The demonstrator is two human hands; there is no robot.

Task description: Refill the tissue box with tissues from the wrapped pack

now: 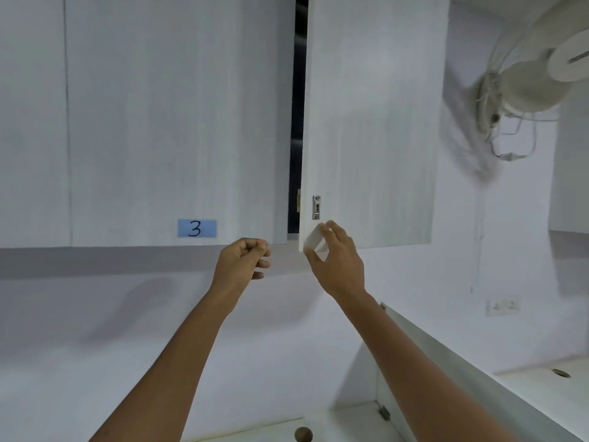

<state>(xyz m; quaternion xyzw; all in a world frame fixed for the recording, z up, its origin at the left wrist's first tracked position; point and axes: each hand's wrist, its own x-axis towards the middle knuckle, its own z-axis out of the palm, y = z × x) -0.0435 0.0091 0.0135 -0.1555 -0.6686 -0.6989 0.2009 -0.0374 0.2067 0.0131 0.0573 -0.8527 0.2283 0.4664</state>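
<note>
No tissue box or wrapped pack shows in the head view. My right hand [336, 260] grips the lower left corner of a white overhead cabinet door [369, 122], thumb under the edge and fingers on its face. That door stands slightly ajar, with a dark gap [298, 122] along its left side. My left hand [243, 261] is raised just below the neighbouring cabinet door [178, 122], fingers curled into a loose fist with nothing in it.
A blue label marked 3 [197, 228] sits on the left door. A small metal lock plate [316, 207] is above my right hand. A white wall fan [529, 81] hangs at upper right. A white partition [446, 355] and desk surface [350, 422] lie below.
</note>
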